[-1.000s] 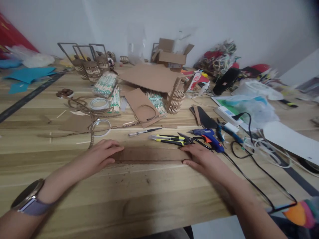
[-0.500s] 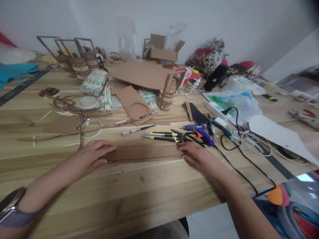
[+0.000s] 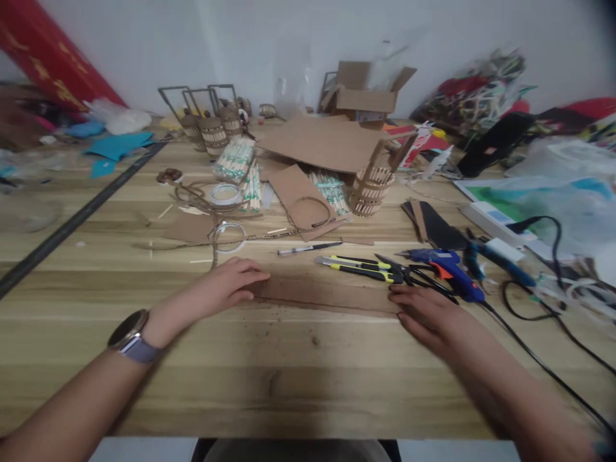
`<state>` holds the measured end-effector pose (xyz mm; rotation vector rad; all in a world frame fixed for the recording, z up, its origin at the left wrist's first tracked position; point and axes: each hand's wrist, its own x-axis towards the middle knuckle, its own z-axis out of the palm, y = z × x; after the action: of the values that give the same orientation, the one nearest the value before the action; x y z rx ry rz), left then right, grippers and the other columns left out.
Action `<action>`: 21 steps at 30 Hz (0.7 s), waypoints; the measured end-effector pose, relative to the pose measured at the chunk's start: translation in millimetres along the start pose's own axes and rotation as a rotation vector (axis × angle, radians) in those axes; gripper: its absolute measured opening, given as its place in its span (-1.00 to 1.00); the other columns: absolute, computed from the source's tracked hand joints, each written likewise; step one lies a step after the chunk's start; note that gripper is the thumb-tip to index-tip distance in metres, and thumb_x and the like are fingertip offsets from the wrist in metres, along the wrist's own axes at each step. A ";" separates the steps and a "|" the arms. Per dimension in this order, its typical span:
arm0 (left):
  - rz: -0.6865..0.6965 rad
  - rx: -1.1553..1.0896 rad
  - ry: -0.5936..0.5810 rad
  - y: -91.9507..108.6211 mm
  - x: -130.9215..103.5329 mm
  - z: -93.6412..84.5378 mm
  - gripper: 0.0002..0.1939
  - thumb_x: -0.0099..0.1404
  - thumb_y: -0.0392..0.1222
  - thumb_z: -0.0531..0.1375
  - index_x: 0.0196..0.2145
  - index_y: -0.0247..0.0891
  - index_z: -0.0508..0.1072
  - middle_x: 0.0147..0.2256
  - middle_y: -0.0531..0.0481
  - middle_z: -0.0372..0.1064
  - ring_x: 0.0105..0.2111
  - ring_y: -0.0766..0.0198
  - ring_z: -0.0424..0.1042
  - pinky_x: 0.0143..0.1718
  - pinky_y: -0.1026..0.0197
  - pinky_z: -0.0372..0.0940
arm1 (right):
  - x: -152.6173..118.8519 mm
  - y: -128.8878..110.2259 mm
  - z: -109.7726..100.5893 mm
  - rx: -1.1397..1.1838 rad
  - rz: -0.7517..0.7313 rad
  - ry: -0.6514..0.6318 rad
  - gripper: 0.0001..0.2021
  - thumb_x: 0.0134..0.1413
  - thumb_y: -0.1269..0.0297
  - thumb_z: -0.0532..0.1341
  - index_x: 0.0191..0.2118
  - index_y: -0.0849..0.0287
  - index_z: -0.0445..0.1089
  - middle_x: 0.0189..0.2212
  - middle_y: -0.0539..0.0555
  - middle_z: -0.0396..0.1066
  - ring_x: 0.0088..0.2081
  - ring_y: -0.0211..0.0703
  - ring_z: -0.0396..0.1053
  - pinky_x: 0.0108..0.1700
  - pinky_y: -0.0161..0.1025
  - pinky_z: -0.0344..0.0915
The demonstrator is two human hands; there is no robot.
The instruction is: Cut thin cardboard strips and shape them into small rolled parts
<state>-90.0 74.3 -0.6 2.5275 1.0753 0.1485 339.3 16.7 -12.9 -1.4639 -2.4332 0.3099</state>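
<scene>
A long brown cardboard strip point(image 3: 327, 296) lies flat on the wooden table in front of me. My left hand point(image 3: 226, 285) grips its left end between thumb and fingers. At the opposite end, my right hand point(image 3: 426, 312) has hold of the strip, fingers along the top and thumb at the near edge. Just beyond the strip lie a yellow-and-black utility knife point(image 3: 360, 264), black-handled scissors point(image 3: 416, 273) and a pen point(image 3: 308, 248). A blue hot glue gun point(image 3: 445, 266) rests beyond my right hand.
Behind stand a small slatted wooden bucket point(image 3: 370, 191), cardboard sheets point(image 3: 327, 142) and bundled sticks point(image 3: 235, 158). Tape rings point(image 3: 226, 194) and cord lie left of centre. More small buckets point(image 3: 214, 136) are at the back left. The glue gun's black cable point(image 3: 534, 362) runs along the right.
My view has swung left, so the scene sits farther right. Both hands remain at the ends of the cardboard strip, which stays flat on the table.
</scene>
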 end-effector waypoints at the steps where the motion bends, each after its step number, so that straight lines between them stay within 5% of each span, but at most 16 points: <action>1: 0.004 -0.007 -0.015 0.5 1.0 -1.8 -0.61 0.36 -0.30 0.14 0.13 -0.22 0.41 0.07 -0.19 0.36 0.06 0.06 0.32 0.12 0.00 0.24 | 0.0 1.5 1.0 0.004 -0.004 0.004 -0.74 0.19 0.21 0.11 -0.10 0.13 0.47 -0.05 0.23 0.51 0.01 0.07 0.47 0.01 0.06 0.44; 21: -0.011 0.065 0.084 -9.2 -6.3 -19.8 -0.77 0.38 -0.29 0.14 -0.06 -0.23 0.53 -0.09 -0.10 0.50 -0.06 0.14 0.41 0.02 0.10 0.28 | -0.6 5.8 2.1 -0.082 -0.034 -0.015 -0.72 0.18 0.15 0.13 -0.14 0.08 0.54 -0.04 0.19 0.52 -0.05 0.08 0.52 0.01 -0.06 0.48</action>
<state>-105.4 81.7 14.4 2.5930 1.1430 0.2219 343.6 18.8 -16.9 -1.4572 -2.5071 0.2165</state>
